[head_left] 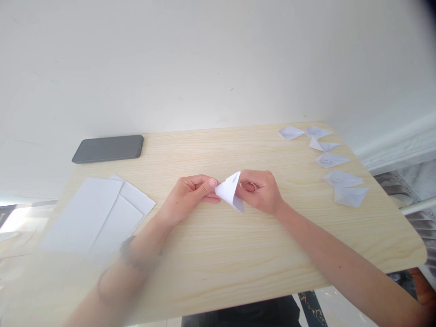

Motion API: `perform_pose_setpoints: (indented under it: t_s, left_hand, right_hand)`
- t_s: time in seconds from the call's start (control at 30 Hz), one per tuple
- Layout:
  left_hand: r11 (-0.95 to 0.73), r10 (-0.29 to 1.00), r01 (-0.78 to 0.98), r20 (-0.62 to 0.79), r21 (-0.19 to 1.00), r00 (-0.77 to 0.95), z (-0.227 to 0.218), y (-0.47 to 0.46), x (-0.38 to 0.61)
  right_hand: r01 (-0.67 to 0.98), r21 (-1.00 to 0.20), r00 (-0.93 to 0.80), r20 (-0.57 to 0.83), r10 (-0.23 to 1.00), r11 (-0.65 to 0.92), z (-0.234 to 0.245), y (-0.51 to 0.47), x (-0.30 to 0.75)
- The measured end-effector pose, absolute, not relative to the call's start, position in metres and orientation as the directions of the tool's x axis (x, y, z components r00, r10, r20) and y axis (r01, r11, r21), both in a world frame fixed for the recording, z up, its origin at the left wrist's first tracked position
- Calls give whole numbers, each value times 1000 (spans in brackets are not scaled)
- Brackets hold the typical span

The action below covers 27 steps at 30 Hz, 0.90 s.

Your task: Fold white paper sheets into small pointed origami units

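Between my two hands, over the middle of the table, is a small piece of white folded paper (227, 190). My left hand (190, 193) pinches its pointed left corner between thumb and fingers. On the other side my right hand (260, 190) is closed at the paper's right edge, its fingertips partly hidden behind and inside the fold. The paper is bent into a cone-like shape, with a loose flap hanging down at the lower right.
White paper sheets (86, 206) lie overlapping at the left. Behind them rests a dark grey phone (108, 149). Several folded white paper pieces (331, 160) line the right side of the wooden table (218, 263). A pale wall (211, 63) rises along the far edge.
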<state>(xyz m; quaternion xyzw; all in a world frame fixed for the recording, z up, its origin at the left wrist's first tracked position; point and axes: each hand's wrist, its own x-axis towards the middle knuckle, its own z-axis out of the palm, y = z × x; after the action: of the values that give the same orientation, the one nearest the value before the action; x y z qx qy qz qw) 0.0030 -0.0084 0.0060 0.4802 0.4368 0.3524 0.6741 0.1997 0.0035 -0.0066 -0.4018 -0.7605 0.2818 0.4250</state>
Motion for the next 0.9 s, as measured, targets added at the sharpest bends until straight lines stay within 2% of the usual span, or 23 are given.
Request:
perform_pose_setpoints:
  t_s: [0.13,0.2,0.33,0.43,0.9]
  left_hand:
    - [250,890,-13,-224,968,397,8,-9,5]
    - [249,890,-18,-222,968,398,8,-9,5]
    - [264,875,-34,-225,964,429,8,-8,4]
    - [221,868,-1,-196,975,455,10,-9,3]
    - [214,898,10,-201,977,392,9,-8,4]
  right_hand:
    - [394,-772,-278,417,865,498,-7,4,199]
    - [404,-736,-286,461,840,543,-9,4,199]
    - [438,-530,-335,653,679,726,-11,4,198]
    - [446,-412,-375,720,584,794,-13,4,198]
    - [481,-345,-407,726,554,806,-16,2,199]
